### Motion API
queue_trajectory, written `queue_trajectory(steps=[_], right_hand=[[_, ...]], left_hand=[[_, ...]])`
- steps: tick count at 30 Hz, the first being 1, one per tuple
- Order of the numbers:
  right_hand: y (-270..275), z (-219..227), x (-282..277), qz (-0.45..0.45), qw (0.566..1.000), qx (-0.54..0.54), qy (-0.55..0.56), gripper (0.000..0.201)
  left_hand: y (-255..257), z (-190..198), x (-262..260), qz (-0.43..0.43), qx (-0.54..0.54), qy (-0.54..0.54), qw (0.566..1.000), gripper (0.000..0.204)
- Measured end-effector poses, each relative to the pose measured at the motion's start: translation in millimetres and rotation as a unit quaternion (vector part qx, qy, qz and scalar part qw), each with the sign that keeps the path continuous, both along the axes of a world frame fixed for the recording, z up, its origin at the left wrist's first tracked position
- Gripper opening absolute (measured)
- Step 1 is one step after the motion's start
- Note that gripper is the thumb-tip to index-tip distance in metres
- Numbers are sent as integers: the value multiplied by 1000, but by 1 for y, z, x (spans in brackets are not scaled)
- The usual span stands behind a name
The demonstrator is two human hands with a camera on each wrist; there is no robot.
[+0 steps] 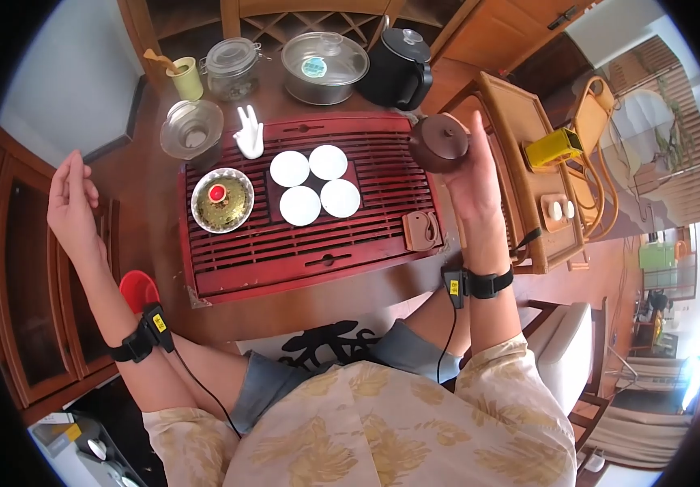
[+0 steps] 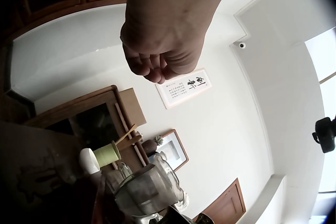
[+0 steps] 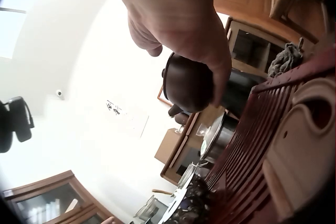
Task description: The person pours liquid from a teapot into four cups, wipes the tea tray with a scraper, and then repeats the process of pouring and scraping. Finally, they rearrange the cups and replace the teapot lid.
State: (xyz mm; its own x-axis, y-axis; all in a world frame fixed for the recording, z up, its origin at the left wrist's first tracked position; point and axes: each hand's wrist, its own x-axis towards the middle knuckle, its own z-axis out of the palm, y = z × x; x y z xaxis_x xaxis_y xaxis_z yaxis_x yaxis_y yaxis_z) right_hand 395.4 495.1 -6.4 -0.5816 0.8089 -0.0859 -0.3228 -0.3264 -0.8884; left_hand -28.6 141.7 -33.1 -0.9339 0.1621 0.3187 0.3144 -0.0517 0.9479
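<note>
White wall [image 2: 210, 129], framed calligraphy [image 2: 185, 88], wooden cabinets [image 1: 38, 268], bright window [image 2: 324, 77].

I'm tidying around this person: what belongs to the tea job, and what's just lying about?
Likely the job:
dark teapot, in the right hand
slatted red tray
four white cups

Probably just lying about:
yellow container
red container

Head camera looks down over the tray [image 1: 309, 268]; wrist cameras face past nearby hands [image 1: 476, 174] toward walls.

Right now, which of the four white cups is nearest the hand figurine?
The back-left cup; the other three cups sit farther from the figurine.
</note>
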Motion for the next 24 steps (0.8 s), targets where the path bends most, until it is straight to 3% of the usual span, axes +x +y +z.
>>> queue_trajectory(steps=[3, 10, 11, 17, 24], right_hand=[[-2, -2, -20, 68, 996, 47, -25, 65], [-23, -8, -63, 5, 966, 190, -177, 72], [-28, -8, -67, -6, 971, 169, -167, 84], [-32, -13, -78, -36, 910, 316, -267, 84], [-35, -12, -80, -41, 876, 374, -302, 85]], left_hand=[[-1, 0, 1, -1, 5, -3, 1000, 31], [3, 8, 9, 17, -5, -10, 1000, 31], [4, 8, 10, 21, -8, -14, 1000, 32], [7, 14, 17, 22, -7, -20, 1000, 34], [7, 14, 17, 19, 3, -30, 999, 34]])
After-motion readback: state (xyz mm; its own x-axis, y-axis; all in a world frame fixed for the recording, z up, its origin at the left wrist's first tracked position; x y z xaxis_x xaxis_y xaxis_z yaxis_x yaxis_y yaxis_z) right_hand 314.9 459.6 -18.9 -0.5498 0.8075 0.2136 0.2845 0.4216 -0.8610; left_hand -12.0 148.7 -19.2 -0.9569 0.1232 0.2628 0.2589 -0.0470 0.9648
